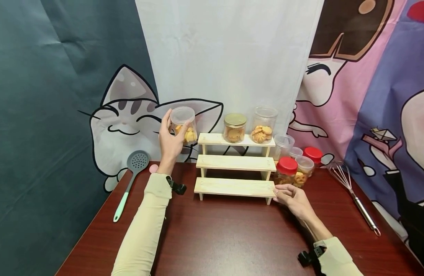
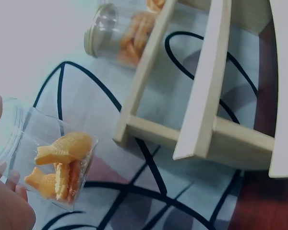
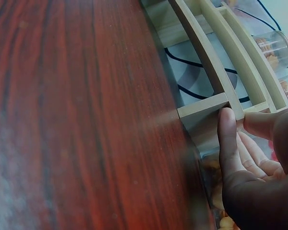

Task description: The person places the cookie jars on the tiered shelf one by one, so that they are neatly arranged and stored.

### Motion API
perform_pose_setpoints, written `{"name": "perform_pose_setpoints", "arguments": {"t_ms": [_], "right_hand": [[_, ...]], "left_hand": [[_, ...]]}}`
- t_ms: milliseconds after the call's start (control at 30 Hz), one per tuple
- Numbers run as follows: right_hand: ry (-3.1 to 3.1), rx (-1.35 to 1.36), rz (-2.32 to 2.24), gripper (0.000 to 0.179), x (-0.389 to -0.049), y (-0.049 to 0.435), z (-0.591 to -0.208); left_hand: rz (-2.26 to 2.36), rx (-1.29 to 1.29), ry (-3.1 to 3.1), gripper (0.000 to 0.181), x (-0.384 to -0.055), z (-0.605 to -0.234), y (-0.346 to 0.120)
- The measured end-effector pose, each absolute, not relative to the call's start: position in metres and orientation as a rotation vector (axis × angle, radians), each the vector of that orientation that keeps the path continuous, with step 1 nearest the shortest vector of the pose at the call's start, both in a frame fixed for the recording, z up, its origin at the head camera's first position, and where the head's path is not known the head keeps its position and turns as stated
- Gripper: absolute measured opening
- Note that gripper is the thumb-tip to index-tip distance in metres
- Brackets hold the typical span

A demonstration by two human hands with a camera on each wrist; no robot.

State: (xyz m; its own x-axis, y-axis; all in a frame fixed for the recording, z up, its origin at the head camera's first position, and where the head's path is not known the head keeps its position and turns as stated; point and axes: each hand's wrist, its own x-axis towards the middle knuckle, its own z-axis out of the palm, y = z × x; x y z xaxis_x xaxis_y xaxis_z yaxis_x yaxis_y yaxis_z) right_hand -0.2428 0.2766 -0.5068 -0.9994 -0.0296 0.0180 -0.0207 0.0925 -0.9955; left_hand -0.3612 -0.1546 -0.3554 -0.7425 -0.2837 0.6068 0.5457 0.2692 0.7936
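My left hand (image 1: 171, 147) grips a clear plastic jar (image 1: 190, 134) with a clear lid, held up beside the left end of the rack's top tier. Fish-shaped cookies (image 2: 67, 148) lie in it, seen in the left wrist view. A three-tier wooden rack (image 1: 236, 187) stands on the table. On its top tier are a gold-lidded jar (image 1: 234, 130) at the middle and a taller clear-lidded jar (image 1: 264, 124) at the right, both with cookies. With thumb and index finger, my right hand (image 1: 296, 201) pinches the right end of the lowest tier, as the right wrist view shows.
Several jars crowd right of the rack, including a red-lidded jar (image 1: 286, 168) and a clear-lidded jar (image 1: 303, 170). A whisk (image 1: 356, 199) lies at the far right. A slotted turner (image 1: 132, 180) lies at the left. Printed curtains (image 1: 232, 57) hang close behind the table (image 1: 232, 234).
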Motion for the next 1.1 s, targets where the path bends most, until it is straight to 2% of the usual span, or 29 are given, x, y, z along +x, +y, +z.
{"name": "perform_pose_setpoints", "arguments": {"t_ms": [533, 1100], "right_hand": [[2.333, -0.078, -2.103, 0.047, -0.243, 0.274, -0.508], [2.342, -0.048, -2.105, 0.046, -0.242, 0.275, -0.507]], "left_hand": [[-1.808, -0.440, -1.741, 0.080, -0.373, -0.341, -0.109], [-1.830, -0.406, -1.832, 0.078, -0.399, -0.355, -0.079]]}}
